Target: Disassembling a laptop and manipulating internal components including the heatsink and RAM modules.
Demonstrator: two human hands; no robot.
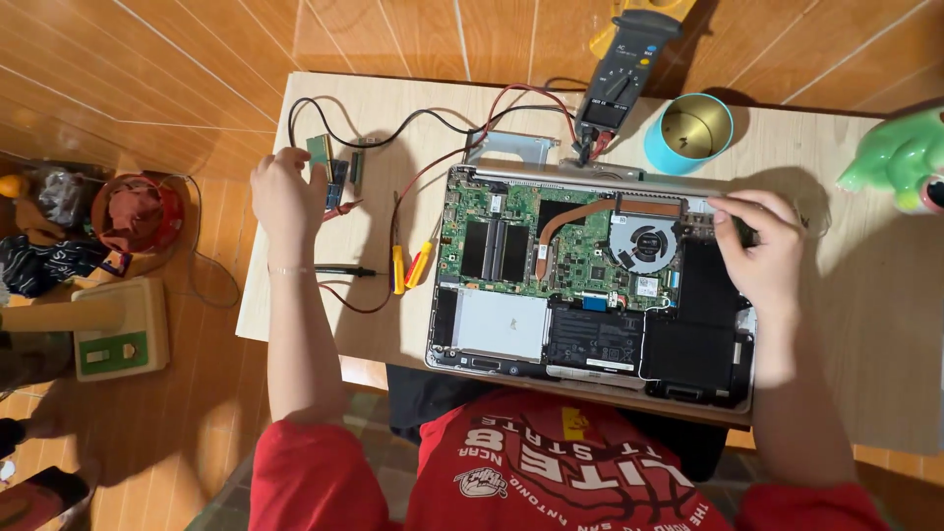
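An opened laptop [590, 285] lies bottom-up on the light wooden table [855, 324], showing its green board, copper heat pipe, fan and black battery. My right hand [757, 251] rests on the laptop's upper right corner, fingers curled on a small dark part beside the fan. My left hand [285, 192] reaches to the table's left side and touches a small green circuit module [320, 152]. Two more small boards [344, 177] lie right beside it.
A grey multimeter [619, 84] sits at the table's back edge with red and black leads [433, 128] looping across the top. Two yellow-handled screwdrivers [408, 265] lie left of the laptop. A blue cup [688, 133], a green figurine [900, 157] and a metal bracket [511, 146] stand nearby.
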